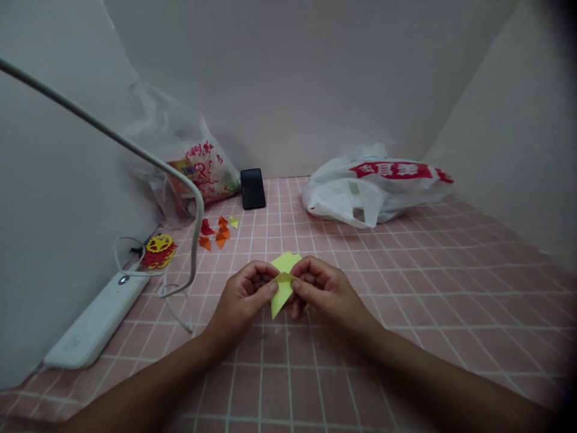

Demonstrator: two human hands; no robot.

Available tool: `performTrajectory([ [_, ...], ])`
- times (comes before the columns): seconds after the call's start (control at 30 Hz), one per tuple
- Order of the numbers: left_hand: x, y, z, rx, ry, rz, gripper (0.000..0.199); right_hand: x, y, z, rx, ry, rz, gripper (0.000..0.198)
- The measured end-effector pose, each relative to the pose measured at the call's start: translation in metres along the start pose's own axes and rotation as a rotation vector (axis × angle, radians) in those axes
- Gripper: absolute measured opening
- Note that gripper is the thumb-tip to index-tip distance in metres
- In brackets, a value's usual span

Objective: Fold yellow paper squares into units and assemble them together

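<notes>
Two bare hands are engaged on one item, a lime-yellow piece of folded paper [282, 296]. The left hand [242, 299] pinches its left side between thumb and fingers; the right hand [325, 290] pinches the right side likewise. Each grip is closed on the paper, which is held between them with a creased flap across the middle, a pointed end toward the wearer and wider layers toward the far side. It appears raised just above the pink tabletop with white grid lines [289, 391], though the dim view leaves possible contact uncertain.

Beyond the grip and to its left lies a group of small folded paper pieces in orange, red and yellow [220, 239]. Farther left of the grip, yellow and red flat cut-outs with notched edges [159, 244] lie stacked near a long white power strip [98, 325]. A thick white cable [148, 157] arches above that side, and its lower end hangs left of the grip.

Well beyond the grip, a black rectangular phone [253, 190] rests beside a translucent plastic bag with red lettering [215, 169]. Beyond and right of the grip lies a crumpled white plastic bag with a red printed band [336, 195].
</notes>
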State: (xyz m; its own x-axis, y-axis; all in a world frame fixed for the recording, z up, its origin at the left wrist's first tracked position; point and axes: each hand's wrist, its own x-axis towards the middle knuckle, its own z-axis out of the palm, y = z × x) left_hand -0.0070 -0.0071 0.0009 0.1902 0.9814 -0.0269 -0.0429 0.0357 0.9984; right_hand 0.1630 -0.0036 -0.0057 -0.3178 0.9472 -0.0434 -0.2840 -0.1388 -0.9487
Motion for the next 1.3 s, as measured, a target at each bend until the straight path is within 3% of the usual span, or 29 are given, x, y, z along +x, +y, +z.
performTrajectory([
  [0.5, -0.0042, -0.0043, -0.0026, -0.116, 0.007, -0.035, 0.004, -0.0014, 0.0039, -0.0018, 0.243, -0.008, 0.063, 0.006],
  [1.0, 0.0007, -0.0015, 0.0, -0.1, 0.034, -0.094, 0.016, -0.0045, -0.0024, 0.0001, -0.121, 0.0, -0.08, 0.004],
  [1.3, 0.0028, -0.0026, -0.0009, -0.142, 0.094, -0.092, 0.02, -0.0019, 0.0037, -0.006, -0.058, -0.03, -0.088, 0.013],
])
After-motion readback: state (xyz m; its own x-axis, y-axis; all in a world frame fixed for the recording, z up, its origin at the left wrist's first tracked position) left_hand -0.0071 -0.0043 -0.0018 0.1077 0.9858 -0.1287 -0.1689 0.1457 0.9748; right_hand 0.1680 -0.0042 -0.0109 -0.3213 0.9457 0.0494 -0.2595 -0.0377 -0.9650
